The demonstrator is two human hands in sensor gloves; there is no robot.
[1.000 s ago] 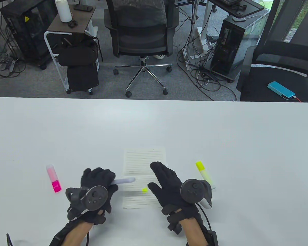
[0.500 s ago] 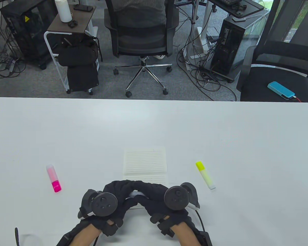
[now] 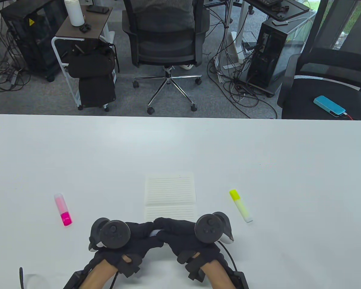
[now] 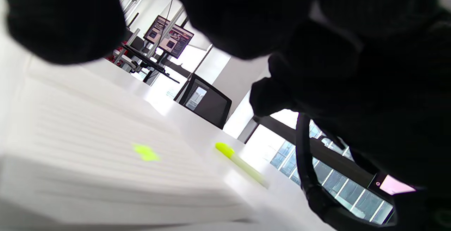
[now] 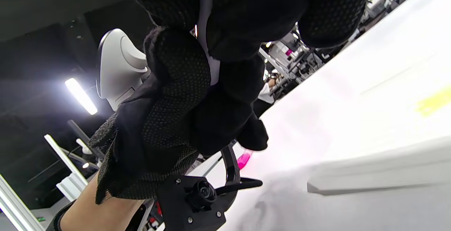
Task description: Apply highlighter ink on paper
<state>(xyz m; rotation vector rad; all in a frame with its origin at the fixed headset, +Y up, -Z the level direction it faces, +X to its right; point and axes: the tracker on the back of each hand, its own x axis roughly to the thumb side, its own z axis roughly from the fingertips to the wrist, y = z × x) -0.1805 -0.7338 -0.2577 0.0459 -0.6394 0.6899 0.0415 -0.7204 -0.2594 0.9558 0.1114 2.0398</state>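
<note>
A lined paper [image 3: 170, 192] lies on the white table [image 3: 180, 144]; a small yellow ink mark on it shows in the left wrist view [image 4: 146, 152] and the right wrist view [image 5: 433, 102]. My left hand [image 3: 143, 232] and right hand [image 3: 167, 229] meet over the paper's near edge, fingers curled. Both grip a pale white highlighter [image 3: 155, 232], mostly hidden between them; its body shows between the right fingers [image 5: 212, 70]. I cannot see its tip or cap.
A yellow highlighter [image 3: 240, 206] lies right of the paper, also in the left wrist view [image 4: 239, 162]. A pink highlighter [image 3: 63, 209] lies to the left, also in the right wrist view [image 5: 243, 160]. Office chairs and computers stand beyond the table's far edge.
A second ago my left hand held the highlighter over the paper and my right hand lay open on the sheet. Both hands have pulled back and closed together on the highlighter.
</note>
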